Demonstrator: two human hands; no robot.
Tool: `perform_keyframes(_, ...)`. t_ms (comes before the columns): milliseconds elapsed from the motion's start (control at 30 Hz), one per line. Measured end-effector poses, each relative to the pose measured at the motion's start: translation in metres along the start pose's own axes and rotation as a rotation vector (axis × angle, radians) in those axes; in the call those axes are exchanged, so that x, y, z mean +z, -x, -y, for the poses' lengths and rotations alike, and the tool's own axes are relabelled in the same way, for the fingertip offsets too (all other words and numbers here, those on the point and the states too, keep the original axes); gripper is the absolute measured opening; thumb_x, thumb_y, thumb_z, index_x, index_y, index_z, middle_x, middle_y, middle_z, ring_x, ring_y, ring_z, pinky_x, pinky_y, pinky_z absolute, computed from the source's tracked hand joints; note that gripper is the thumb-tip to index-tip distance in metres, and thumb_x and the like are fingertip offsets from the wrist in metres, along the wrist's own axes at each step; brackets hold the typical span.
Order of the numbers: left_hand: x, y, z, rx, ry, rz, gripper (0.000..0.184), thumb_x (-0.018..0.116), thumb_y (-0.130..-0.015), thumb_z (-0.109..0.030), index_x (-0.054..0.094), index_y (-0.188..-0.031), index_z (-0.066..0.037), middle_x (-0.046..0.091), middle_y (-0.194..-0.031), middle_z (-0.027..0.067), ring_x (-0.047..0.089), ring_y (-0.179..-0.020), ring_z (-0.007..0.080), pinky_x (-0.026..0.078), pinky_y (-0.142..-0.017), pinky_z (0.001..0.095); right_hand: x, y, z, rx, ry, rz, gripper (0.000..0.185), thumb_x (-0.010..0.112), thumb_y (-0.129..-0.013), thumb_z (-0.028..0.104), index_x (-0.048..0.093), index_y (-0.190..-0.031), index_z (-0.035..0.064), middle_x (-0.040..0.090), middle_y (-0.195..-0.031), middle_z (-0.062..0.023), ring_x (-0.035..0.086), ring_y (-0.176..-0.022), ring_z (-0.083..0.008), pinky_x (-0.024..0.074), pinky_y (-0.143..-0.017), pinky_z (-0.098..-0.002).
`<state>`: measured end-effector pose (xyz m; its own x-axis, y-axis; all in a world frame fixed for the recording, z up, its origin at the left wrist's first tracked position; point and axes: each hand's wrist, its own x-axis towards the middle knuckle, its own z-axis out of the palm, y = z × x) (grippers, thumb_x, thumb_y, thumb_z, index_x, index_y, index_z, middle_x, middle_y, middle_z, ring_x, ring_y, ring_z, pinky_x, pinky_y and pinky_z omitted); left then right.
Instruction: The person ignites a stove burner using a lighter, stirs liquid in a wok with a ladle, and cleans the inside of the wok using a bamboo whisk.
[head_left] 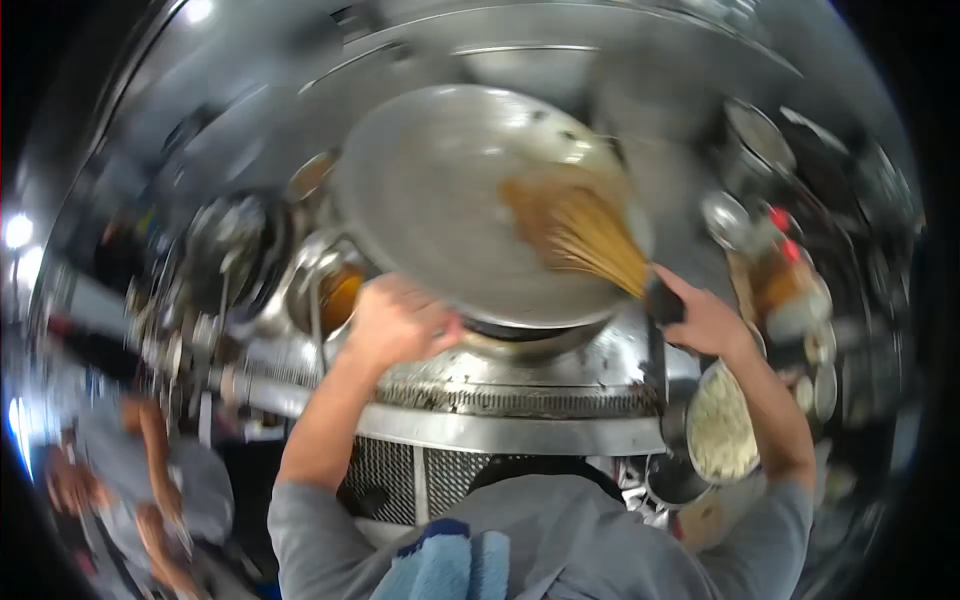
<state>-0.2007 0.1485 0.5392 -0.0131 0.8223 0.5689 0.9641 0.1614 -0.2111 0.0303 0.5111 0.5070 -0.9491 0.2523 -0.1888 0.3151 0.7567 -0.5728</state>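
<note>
A large steel wok [430, 200] sits tilted over the stove's burner ring. At its near left rim my left hand [405, 320] is closed, its grip smeared by motion. My right hand [700, 315] is wrapped round the dark handle of a bamboo brush [600, 240]. The bristles lie inside the wok on its right side, their tips blurred. A few dark bits show near the wok's far right rim.
Left of the wok stands a metal pot with orange liquid [342, 298]. A bowl of pale chopped food [722, 425] and red-capped bottles [790, 285] are on the right. Another person [150, 480] is at lower left. The stove's front rail [520, 434] runs before me.
</note>
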Motion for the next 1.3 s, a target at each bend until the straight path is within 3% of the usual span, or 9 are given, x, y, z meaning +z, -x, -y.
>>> perform_keyframes(67, -0.009, -0.021, 0.000, 0.052, -0.013, 0.000, 0.023, 0.072, -0.062, -0.016, 0.052, -0.051, -0.013, 0.054, -0.051, 0.0013, 0.055, -0.046, 0.0198, 0.044, -0.048, 0.0342, 0.001, 0.006, 0.003, 0.105, 0.007, 0.033, 0.096, 0.071, -0.069, 0.024, 0.030, -0.156, 0.0202, 0.067, -0.094, -0.0311, 0.066, -0.086, -0.0458, 0.0517, -0.081, -0.0467)
perform_keyframes(200, -0.013, -0.027, 0.006, 0.030, 0.013, 0.023, 0.030, 0.071, -0.059, -0.011, 0.043, -0.049, -0.011, 0.045, -0.047, 0.0047, 0.046, -0.043, 0.0259, 0.036, -0.045, 0.0385, 0.006, 0.008, 0.000, 0.065, -0.060, -0.014, 0.096, 0.070, -0.069, 0.023, 0.030, -0.156, 0.0209, 0.069, -0.099, -0.0268, 0.067, -0.091, -0.0417, 0.0519, -0.083, -0.0446)
perform_keyframes(667, -0.030, -0.073, 0.015, 0.120, -0.060, 0.113, 0.030, 0.068, -0.060, -0.011, 0.040, -0.051, -0.010, 0.044, -0.049, 0.0060, 0.046, -0.045, 0.0277, 0.037, -0.044, 0.0388, -0.006, 0.009, -0.014, 0.048, -0.189, 0.052, 0.100, 0.074, -0.070, 0.026, 0.027, -0.157, 0.0153, 0.070, -0.104, -0.0241, 0.068, -0.097, -0.0375, 0.0529, -0.087, -0.0433)
perform_keyframes(767, -0.031, -0.079, 0.014, 0.116, -0.055, 0.107, 0.029, 0.068, -0.060, -0.012, 0.040, -0.051, -0.010, 0.044, -0.048, 0.0064, 0.046, -0.045, 0.0283, 0.037, -0.044, 0.0392, 0.006, 0.004, -0.026, -0.026, -0.210, -0.038, 0.098, 0.068, -0.069, 0.019, 0.026, -0.158, 0.0179, 0.071, -0.094, -0.0216, 0.069, -0.084, -0.0362, 0.0533, -0.077, -0.0422)
perform_keyframes(1300, -0.032, -0.085, 0.027, 0.116, -0.064, 0.117, 0.028, 0.069, -0.059, -0.014, 0.042, -0.052, -0.008, 0.043, -0.050, 0.0076, 0.046, -0.047, 0.0307, 0.037, -0.045, 0.0408, -0.002, 0.002, -0.018, 0.043, -0.230, 0.042, 0.099, 0.073, -0.070, 0.024, 0.026, -0.157, 0.0138, 0.069, -0.109, -0.0238, 0.068, -0.098, -0.0359, 0.0534, -0.088, -0.0410)
